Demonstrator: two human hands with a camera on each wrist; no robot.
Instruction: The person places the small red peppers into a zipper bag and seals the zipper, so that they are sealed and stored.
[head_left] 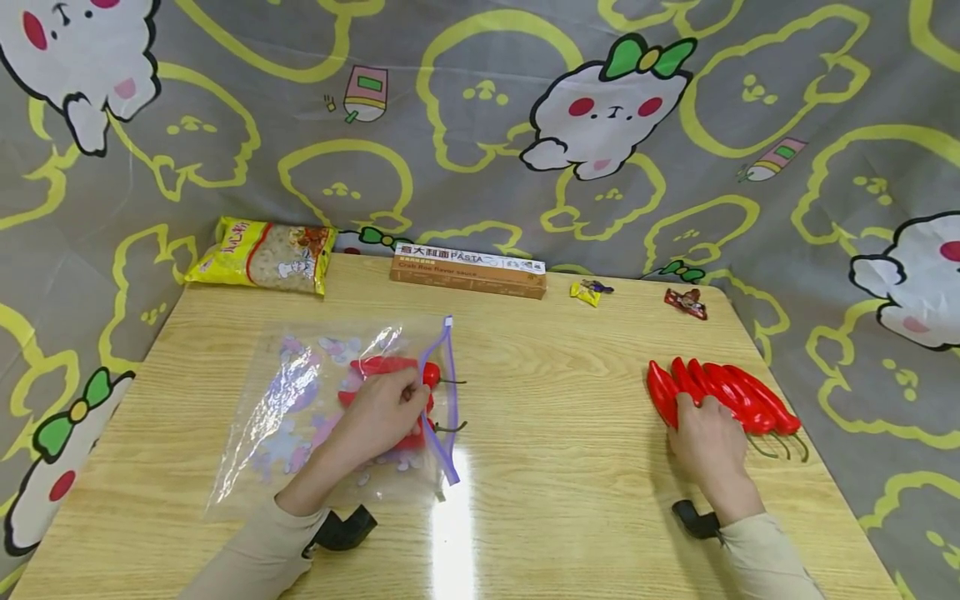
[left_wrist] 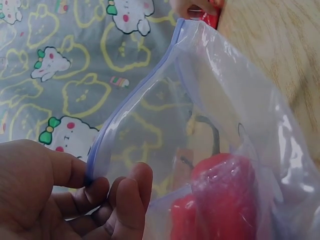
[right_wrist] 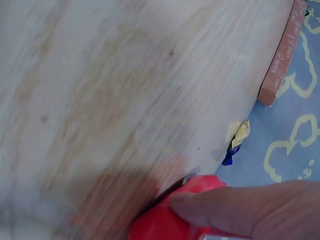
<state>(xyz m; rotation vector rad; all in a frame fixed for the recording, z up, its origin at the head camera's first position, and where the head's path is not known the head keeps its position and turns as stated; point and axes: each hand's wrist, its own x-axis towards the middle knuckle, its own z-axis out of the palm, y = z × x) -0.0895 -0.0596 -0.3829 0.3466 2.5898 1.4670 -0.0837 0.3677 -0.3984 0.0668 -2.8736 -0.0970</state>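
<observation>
Curtained-off nook, kind of room hidden, wood-grain bench [head_left: 562, 433] bordered on three sides by cartoon-printed cloth [head_left: 480, 187]

Glossy clear plastic catches the light along the bag [head_left: 300, 375] on my remote feed, its zip strip [head_left: 447, 468] smooth plastic; I see red peppers [head_left: 738, 393] smooth and shiny, a wood-grain bench [head_left: 555, 400] with a sheen, printed cloth backdrop [head_left: 480, 179] mostly matt, shiny film on the yellow packet [head_left: 270, 258].
</observation>
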